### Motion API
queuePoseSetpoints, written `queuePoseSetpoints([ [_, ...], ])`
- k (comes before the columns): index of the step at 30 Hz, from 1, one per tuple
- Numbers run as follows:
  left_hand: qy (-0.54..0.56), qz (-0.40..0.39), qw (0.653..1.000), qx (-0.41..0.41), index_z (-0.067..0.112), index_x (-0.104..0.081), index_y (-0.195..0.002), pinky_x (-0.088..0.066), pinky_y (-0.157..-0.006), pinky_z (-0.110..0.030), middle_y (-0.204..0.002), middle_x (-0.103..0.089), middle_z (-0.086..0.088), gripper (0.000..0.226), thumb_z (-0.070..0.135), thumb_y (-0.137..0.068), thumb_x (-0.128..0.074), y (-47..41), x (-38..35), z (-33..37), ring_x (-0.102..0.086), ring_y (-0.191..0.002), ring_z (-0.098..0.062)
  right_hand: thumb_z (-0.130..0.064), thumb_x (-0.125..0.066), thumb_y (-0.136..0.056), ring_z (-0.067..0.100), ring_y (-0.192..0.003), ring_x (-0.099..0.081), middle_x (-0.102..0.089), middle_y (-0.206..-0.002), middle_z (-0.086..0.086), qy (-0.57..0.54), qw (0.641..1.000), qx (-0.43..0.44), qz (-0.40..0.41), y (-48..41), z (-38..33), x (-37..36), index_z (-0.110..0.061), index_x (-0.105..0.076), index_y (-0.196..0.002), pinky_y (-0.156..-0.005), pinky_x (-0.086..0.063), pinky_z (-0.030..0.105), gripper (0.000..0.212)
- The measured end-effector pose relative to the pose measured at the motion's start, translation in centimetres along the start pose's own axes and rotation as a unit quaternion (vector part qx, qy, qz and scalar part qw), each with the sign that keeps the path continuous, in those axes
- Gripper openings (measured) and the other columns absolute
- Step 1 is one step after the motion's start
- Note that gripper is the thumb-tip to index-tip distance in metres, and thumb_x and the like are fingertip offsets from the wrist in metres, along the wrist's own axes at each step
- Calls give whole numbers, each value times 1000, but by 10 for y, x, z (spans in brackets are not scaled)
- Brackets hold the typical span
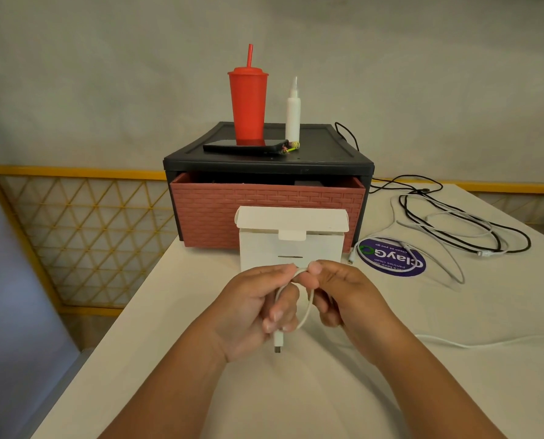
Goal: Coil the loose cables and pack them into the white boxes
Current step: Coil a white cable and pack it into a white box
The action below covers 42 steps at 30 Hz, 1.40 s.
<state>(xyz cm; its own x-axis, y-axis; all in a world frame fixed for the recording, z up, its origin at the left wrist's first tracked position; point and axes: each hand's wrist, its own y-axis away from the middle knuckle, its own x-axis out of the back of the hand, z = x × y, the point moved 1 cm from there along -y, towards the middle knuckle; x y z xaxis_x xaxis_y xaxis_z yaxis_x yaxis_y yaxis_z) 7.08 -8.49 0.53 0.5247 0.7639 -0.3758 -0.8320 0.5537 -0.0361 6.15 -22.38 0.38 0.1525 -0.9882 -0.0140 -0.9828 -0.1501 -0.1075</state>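
A white cable runs in a small loop between both hands above the table's near middle. My left hand grips the plug end, and the metal connector hangs below its fingers. My right hand pinches the top of the loop between thumb and forefinger. The cable's tail trails off to the right across the table. Just behind the hands stands a white box with its lid flap open upward. More loose white and black cables lie tangled at the right.
A black drawer unit with a brick-red drawer stands behind the box. On it are a red tumbler, a white bottle and a phone. A purple round sticker lies on the table. The table's left edge is close.
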Motion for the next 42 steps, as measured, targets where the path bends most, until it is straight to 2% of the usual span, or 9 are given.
queuePoseSetpoints([
  [3,-14,-16,999,33,11,-67,-67,-50,-55,-23,-33,-38,2,26,27,-83,-54,3,-2,1,-32,-27,-7,-35,-61,-81,6,-40,-29,-37,-46,-4,-24,999,1,-41,-1,1,1,-23,-58,-49,-42,-24,17,34],
  [8,36,-14,998,56,11,-48,-47,-51,-50,-22,-38,-51,-6,41,25,-85,-50,2,-4,0,-50,-30,-11,-40,-54,-80,8,-44,-31,-44,-59,14,-7,994,36,-99,-1,7,-1,-15,-69,-69,-42,-25,18,31],
  [13,175,29,984,22,13,-51,-43,-53,-66,-29,-68,-71,-14,39,27,-80,-48,-5,2,0,-68,-52,-15,-22,-50,-94,1,-39,-31,-39,-42,-9,72,995,62,-8,-6,15,1,-1,-59,-68,-42,-27,12,35],
  [18,248,92,963,-60,6,-61,-64,-55,-77,-35,-63,-69,-9,26,18,-81,-45,-5,5,9,-71,-62,-20,-20,-49,-95,5,-50,-37,-45,-48,-12,294,951,98,0,-6,27,-1,-31,-47,-50,-51,-26,19,47],
  [24,253,96,959,-79,-4,-58,-109,-51,-84,-34,-58,-67,-1,34,15,-97,-32,-4,7,9,-70,-66,-15,-24,-49,-95,10,-53,-35,-42,-48,-7,371,924,84,-35,-6,31,-6,-20,-38,-52,-55,-27,27,44],
  [29,129,113,978,-117,4,-55,-114,-55,-82,-24,-98,-73,-6,30,8,-97,-30,-7,8,7,-70,-93,-16,-24,-48,-94,10,-52,-37,-44,-51,-9,406,902,114,-86,-1,30,-14,-24,-31,-50,-50,-23,23,47],
  [34,-131,127,976,-121,24,-45,-123,-43,-94,-25,-98,-73,8,33,7,-100,-30,-8,9,-1,-67,-100,-10,-33,-43,-80,14,-51,-37,-39,-48,-3,439,882,159,-62,2,22,-11,-18,-37,-53,-50,-25,26,32],
  [39,-305,126,941,-80,30,-53,-114,-45,-66,-12,-60,-65,13,31,7,-99,-38,-10,10,-13,-60,-61,2,-15,-64,-80,2,-51,-49,-51,-48,-25,376,909,180,-17,8,8,-6,-24,-55,-55,-49,-30,13,28],
  [42,-291,81,952,-52,29,-61,-71,-40,-53,-21,-45,-47,6,27,23,-90,-43,-8,8,-13,-43,-43,-8,-4,-70,-78,0,-44,-47,-55,-46,-22,294,941,165,-5,9,2,-2,-8,-62,-59,-49,-32,7,21],
])
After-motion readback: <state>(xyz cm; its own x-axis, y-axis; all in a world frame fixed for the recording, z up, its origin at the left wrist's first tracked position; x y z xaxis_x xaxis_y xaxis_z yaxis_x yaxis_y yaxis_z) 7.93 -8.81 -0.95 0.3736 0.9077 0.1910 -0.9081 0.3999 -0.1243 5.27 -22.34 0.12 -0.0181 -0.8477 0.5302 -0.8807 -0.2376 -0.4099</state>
